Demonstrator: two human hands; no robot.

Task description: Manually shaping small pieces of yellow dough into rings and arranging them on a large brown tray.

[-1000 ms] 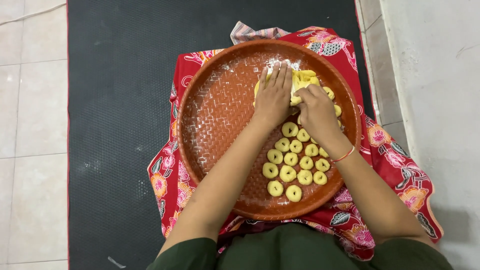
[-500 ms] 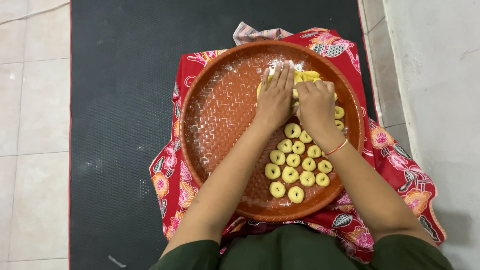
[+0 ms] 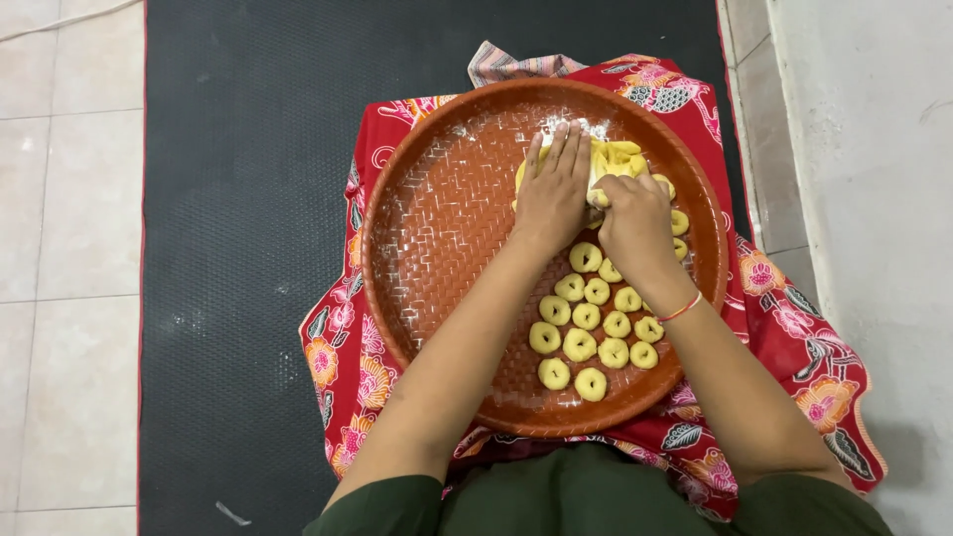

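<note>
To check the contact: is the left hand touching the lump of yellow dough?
Touching. The head view shows the left hand lying flat on the lump of yellow dough, fingers covering its left part.

A round reddish-brown plastic tray (image 3: 437, 248) with a woven basket pattern is dusted with white flour. Pale yellow ring-shaped dough pieces (image 3: 586, 328) are seen on the tray, and a brighter yellow dough lump (image 3: 620, 159) at its far side. Under the tray, a red cloth with pink and orange flowers (image 3: 338, 357) is spread on a black textured mat (image 3: 248, 199).
</note>
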